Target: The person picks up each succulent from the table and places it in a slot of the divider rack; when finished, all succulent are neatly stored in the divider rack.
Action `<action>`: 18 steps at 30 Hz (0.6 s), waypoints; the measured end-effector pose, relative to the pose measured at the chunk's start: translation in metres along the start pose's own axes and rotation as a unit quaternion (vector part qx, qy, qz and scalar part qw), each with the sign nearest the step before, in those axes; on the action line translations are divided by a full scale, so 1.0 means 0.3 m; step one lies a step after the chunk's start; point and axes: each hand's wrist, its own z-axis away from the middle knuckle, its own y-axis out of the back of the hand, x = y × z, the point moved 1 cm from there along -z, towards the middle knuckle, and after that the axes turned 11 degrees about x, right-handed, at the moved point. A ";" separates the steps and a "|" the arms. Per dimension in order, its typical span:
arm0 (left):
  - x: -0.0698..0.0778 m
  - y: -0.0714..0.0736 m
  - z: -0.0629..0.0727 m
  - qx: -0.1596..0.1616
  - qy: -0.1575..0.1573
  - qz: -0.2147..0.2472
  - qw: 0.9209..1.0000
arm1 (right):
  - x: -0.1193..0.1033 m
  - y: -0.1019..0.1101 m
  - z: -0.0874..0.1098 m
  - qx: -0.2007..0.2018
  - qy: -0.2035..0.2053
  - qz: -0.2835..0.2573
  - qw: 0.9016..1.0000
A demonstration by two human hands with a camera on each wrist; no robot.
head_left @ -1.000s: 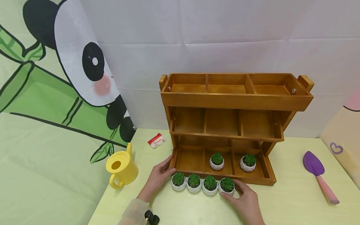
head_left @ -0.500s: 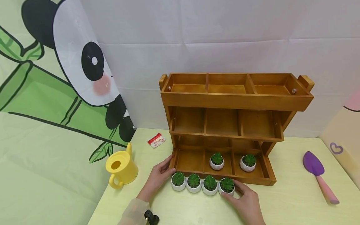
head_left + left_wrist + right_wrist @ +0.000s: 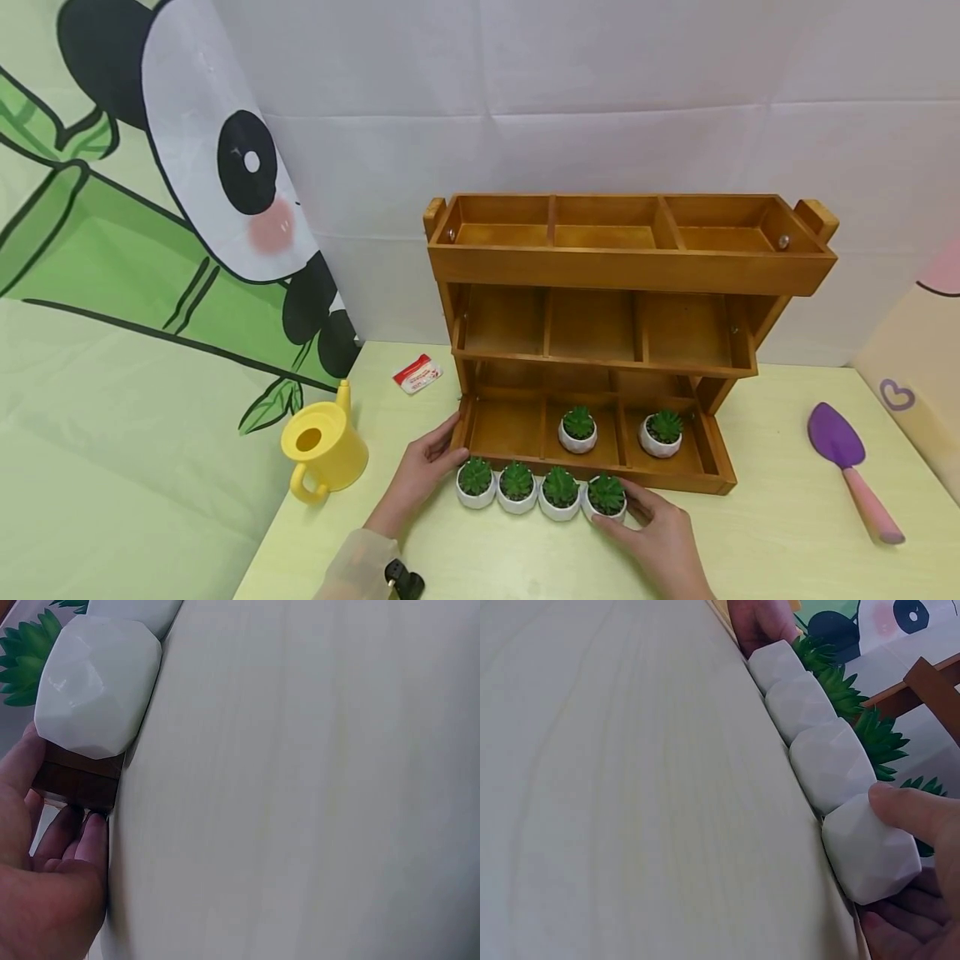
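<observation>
My right hand (image 3: 660,537) holds the rightmost small potted succulent (image 3: 606,495), with thumb and fingers at opposite sides of its faceted white pot. This plant ends a tight row of several alike ones, standing on the table along the front of a brown three-tier wooden shelf (image 3: 630,271). At the row's other end, my left hand (image 3: 422,471) grips the bottom tray's front left corner, its thumb close to the leftmost potted succulent (image 3: 476,483). In the left wrist view the fingers (image 3: 90,844) bend against the dark wooden corner. Two more succulents stand inside the bottom tray's middle and right compartments.
A yellow watering can (image 3: 330,446) stands at the table's left edge, behind the left forearm. Nearer the wall lies a small red and white packet (image 3: 417,375). To the right of the shelf, a purple trowel (image 3: 836,435) with a pink handle lies flat.
</observation>
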 end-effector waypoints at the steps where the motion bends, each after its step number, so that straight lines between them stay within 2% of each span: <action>1: -0.001 0.000 0.000 0.000 -0.001 0.000 1.000 | 0.000 0.001 0.000 -0.001 0.000 0.000 1.000; 5: -0.001 0.000 0.000 -0.001 -0.001 0.004 1.000 | -0.006 0.006 0.000 -0.004 -0.005 0.000 1.000; 13: 0.004 -0.001 0.001 0.002 -0.015 0.007 1.000 | -0.042 0.039 0.002 -0.002 0.011 0.004 1.000; 18: 0.009 -0.001 0.004 0.004 -0.007 0.005 1.000 | -0.061 0.058 -0.001 -0.004 0.006 0.000 1.000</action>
